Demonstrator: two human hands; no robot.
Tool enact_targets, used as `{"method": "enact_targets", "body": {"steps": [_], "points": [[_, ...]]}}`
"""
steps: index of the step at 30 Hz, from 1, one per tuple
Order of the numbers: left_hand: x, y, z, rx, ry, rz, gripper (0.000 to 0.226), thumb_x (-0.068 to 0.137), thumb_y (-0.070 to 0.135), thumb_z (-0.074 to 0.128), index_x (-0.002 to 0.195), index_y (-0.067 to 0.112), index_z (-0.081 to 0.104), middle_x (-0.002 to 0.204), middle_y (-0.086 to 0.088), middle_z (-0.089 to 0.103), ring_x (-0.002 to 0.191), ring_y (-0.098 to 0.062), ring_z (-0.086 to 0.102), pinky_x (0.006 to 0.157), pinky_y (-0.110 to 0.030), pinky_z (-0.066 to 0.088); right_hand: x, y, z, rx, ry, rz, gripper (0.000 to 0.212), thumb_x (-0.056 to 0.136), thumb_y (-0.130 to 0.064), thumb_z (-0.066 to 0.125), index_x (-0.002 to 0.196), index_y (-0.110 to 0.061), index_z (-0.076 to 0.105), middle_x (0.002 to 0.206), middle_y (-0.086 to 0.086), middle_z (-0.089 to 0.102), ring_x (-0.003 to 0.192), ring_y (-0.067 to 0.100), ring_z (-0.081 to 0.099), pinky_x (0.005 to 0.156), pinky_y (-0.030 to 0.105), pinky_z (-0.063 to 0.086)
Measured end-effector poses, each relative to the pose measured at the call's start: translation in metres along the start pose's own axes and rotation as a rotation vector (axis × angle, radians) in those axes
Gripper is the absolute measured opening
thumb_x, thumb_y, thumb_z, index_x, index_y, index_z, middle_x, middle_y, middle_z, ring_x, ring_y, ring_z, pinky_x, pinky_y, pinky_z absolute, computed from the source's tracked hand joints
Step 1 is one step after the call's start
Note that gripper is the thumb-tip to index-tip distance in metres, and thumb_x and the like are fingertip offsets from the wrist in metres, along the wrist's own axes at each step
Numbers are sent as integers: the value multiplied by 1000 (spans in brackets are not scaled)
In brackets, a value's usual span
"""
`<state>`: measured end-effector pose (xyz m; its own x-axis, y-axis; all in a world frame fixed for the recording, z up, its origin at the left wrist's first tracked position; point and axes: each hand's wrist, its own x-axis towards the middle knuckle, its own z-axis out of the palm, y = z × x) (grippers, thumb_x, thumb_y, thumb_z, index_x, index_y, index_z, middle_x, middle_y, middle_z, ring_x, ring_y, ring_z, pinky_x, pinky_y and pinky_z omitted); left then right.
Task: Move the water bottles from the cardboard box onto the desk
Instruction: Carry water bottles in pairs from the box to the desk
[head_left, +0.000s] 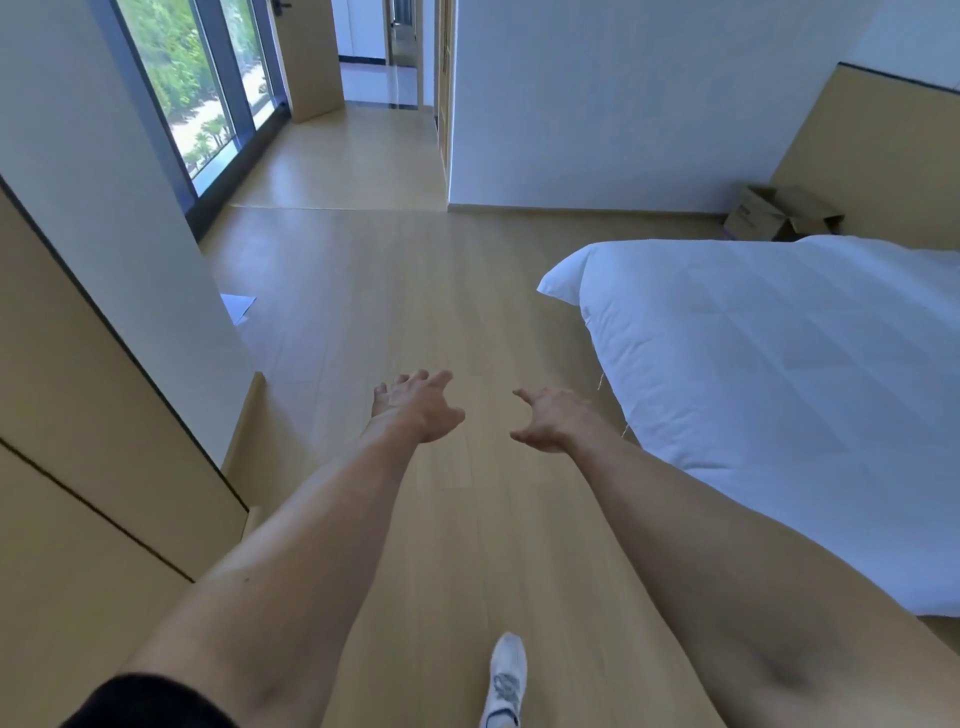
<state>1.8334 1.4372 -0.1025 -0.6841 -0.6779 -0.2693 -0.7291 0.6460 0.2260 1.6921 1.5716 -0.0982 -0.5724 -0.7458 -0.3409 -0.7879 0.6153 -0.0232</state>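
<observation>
An open cardboard box (774, 214) stands on the floor in the far right corner, behind the bed and against a wooden panel; its flaps are up and its inside is hidden. No water bottle and no desk top can be made out. My left hand (415, 402) and my right hand (550, 421) are stretched out in front of me over the wooden floor, both empty with fingers spread. The box is far beyond both hands, up and to the right.
A bed with a white duvet (779, 374) fills the right side. A wooden cabinet (93, 457) and a white wall stand on the left. White paper (236, 306) lies on the floor by that wall. My white shoe (504, 680) is below. A hallway opens ahead.
</observation>
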Motion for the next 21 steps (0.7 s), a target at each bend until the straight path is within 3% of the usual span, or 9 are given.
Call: {"method": "enact_targets", "body": {"steps": [21], "points": [[331, -17, -106, -24, 30, -126, 67, 93, 53, 51, 153, 34, 31, 155, -4, 39, 142, -30, 35, 116, -53, 26, 363, 5, -123, 63, -20, -73, 66, 95, -57, 46, 154, -37, 26, 155, 7, 36, 142, 29, 36, 111, 44, 37]]}}
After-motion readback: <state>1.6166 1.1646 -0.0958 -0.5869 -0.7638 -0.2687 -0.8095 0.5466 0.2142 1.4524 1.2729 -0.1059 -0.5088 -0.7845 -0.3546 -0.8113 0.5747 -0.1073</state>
